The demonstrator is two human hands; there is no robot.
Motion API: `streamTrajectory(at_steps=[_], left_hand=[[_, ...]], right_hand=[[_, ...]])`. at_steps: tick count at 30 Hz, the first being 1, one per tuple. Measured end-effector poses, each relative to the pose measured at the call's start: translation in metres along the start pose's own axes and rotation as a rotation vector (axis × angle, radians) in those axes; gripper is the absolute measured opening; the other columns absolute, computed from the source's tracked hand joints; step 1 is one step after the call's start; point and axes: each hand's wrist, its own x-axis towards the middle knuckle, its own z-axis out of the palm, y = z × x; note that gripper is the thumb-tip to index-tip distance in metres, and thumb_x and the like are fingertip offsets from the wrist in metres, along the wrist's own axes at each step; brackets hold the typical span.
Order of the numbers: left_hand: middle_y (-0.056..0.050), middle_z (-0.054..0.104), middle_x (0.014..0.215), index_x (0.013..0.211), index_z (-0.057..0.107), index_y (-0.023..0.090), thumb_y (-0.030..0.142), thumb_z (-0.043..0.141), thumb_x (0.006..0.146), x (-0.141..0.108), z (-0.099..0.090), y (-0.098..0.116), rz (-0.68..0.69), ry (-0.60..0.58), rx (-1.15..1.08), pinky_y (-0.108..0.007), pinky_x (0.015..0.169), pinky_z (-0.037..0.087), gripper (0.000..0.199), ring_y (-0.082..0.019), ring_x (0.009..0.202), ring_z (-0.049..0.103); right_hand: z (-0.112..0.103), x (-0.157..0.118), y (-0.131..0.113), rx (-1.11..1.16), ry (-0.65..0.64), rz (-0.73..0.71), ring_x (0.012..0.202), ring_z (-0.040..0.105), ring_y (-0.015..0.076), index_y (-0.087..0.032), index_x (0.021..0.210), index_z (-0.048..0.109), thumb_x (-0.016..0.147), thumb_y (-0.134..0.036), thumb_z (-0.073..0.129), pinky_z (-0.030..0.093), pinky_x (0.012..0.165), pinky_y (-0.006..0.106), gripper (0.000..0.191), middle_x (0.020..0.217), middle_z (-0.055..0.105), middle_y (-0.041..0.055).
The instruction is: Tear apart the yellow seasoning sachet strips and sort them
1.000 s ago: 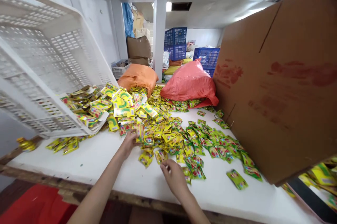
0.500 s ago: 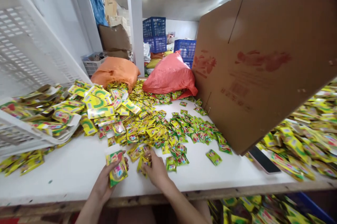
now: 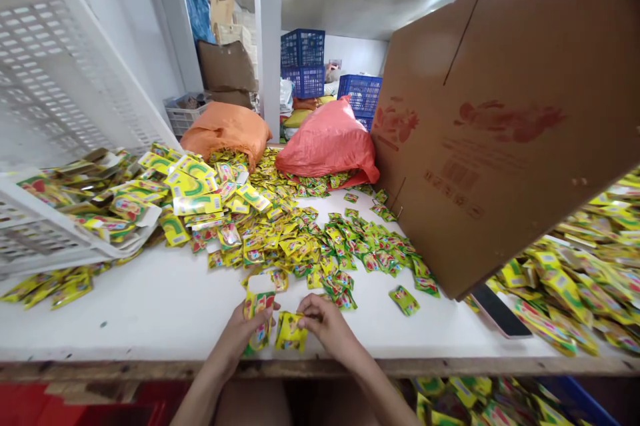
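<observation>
Near the table's front edge, my left hand (image 3: 240, 333) is closed around a small yellow-green carton (image 3: 259, 316), its white top flap raised. Just right of it, my right hand (image 3: 325, 323) pinches a yellow sachet (image 3: 291, 331) by its right side. The sachet is close beside the carton; whether they touch I cannot tell. Beyond both hands spreads a pile of yellow sachets (image 3: 285, 233), with green sachets (image 3: 380, 246) to its right. One green sachet (image 3: 404, 300) lies apart on the white table (image 3: 165, 306).
A tilted white crate (image 3: 60, 239) at left spills flat cartons (image 3: 195, 179). Orange (image 3: 227, 129) and red sacks (image 3: 327, 143) lie at the back. A big cardboard box (image 3: 500, 113) leans at right, by a phone (image 3: 501, 311) and filled cartons (image 3: 560, 279).
My left hand has moved right with the carton. My right hand has drawn a yellow sachet from the pile toward me, beside the carton. The view has shifted slightly.
</observation>
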Motion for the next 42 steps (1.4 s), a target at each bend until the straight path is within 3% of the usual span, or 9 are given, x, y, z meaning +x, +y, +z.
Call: streamTrajectory(at_steps=[6, 13, 18, 21, 24, 27, 32, 37, 42], left_hand=[[-0.007, 0.069, 0.078, 0.082, 0.062, 0.013, 0.036, 0.073, 0.054, 0.005, -0.008, -0.009, 0.054, 0.094, 0.096, -0.027, 0.061, 0.048, 0.038, -0.017, 0.063, 0.061], [-0.008, 0.07, 0.079, 0.081, 0.063, 0.014, 0.041, 0.071, 0.056, 0.005, -0.015, -0.017, 0.069, 0.127, 0.104, -0.026, 0.057, 0.049, 0.038, -0.015, 0.057, 0.06], [-0.007, 0.069, 0.074, 0.081, 0.063, 0.012, 0.044, 0.071, 0.055, 0.006, -0.009, -0.018, 0.057, 0.102, 0.093, -0.026, 0.056, 0.048, 0.042, -0.017, 0.061, 0.061], [-0.006, 0.067, 0.068, 0.081, 0.063, 0.012, 0.045, 0.071, 0.055, 0.002, -0.008, -0.015, 0.058, 0.095, 0.1, -0.026, 0.056, 0.047, 0.043, -0.017, 0.059, 0.06], [-0.006, 0.067, 0.068, 0.08, 0.063, 0.012, 0.045, 0.072, 0.052, -0.001, -0.007, -0.012, 0.032, 0.108, 0.082, -0.026, 0.054, 0.047, 0.045, -0.016, 0.055, 0.058], [-0.005, 0.067, 0.069, 0.08, 0.062, 0.012, 0.045, 0.073, 0.052, -0.003, -0.006, -0.011, 0.015, 0.116, 0.075, -0.025, 0.053, 0.046, 0.044, -0.016, 0.057, 0.058], [-0.004, 0.066, 0.066, 0.081, 0.062, 0.012, 0.046, 0.071, 0.056, -0.006, -0.006, -0.011, 0.031, 0.094, 0.077, -0.024, 0.054, 0.045, 0.043, -0.014, 0.056, 0.058], [-0.002, 0.065, 0.062, 0.084, 0.063, 0.011, 0.043, 0.071, 0.059, -0.006, -0.004, -0.009, 0.022, 0.05, 0.087, -0.024, 0.058, 0.047, 0.041, -0.016, 0.06, 0.06], [-0.007, 0.071, 0.083, 0.088, 0.062, 0.013, 0.039, 0.074, 0.056, -0.008, 0.005, -0.004, 0.011, 0.01, -0.025, -0.03, 0.071, 0.049, 0.043, -0.021, 0.077, 0.064]], right_hand=[[0.018, -0.009, -0.004, -0.293, 0.148, -0.076, 0.073, 0.056, 0.0145, -0.023, 0.098, 0.059, 0.068, -0.004, 0.049, 0.044, 0.07, 0.026, 0.037, 0.095, 0.06, 0.0016], [-0.04, -0.008, -0.016, -0.445, 0.247, -0.177, 0.085, 0.056, 0.0178, -0.019, 0.096, 0.061, 0.076, -0.008, 0.041, 0.043, 0.076, 0.028, 0.03, 0.09, 0.06, 0.0048], [-0.058, 0.004, -0.002, -0.688, 0.161, -0.065, 0.085, 0.056, 0.0199, -0.019, 0.086, 0.066, 0.075, -0.011, 0.044, 0.041, 0.077, 0.031, 0.026, 0.088, 0.06, 0.0064], [-0.054, 0.004, -0.003, -0.807, 0.114, -0.021, 0.092, 0.053, 0.0221, -0.022, 0.094, 0.065, 0.078, -0.025, 0.051, 0.037, 0.081, 0.033, 0.021, 0.094, 0.06, 0.0059], [-0.047, 0.005, -0.005, -0.928, 0.006, 0.041, 0.102, 0.048, 0.0248, -0.024, 0.105, 0.06, 0.071, -0.026, 0.062, 0.032, 0.085, 0.034, 0.034, 0.106, 0.057, 0.0058], [-0.041, 0.006, -0.004, -0.954, -0.028, 0.091, 0.105, 0.045, 0.0269, -0.019, 0.106, 0.058, 0.064, -0.02, 0.066, 0.031, 0.086, 0.035, 0.043, 0.109, 0.055, 0.0097], [-0.035, -0.013, -0.01, -0.914, -0.001, 0.07, 0.097, 0.046, 0.0241, -0.019, 0.089, 0.055, 0.064, -0.015, 0.062, 0.033, 0.082, 0.032, 0.027, 0.098, 0.055, 0.0064], [-0.036, -0.043, -0.021, -0.685, -0.139, 0.062, 0.082, 0.051, 0.0169, -0.021, 0.088, 0.048, 0.073, -0.012, 0.05, 0.036, 0.072, 0.024, 0.018, 0.088, 0.056, 0.0023], [-0.036, -0.046, -0.02, -0.701, -0.096, 0.051, 0.083, 0.053, 0.0174, -0.02, 0.081, 0.052, 0.072, -0.009, 0.048, 0.036, 0.072, 0.024, 0.015, 0.089, 0.057, 0.0039]])
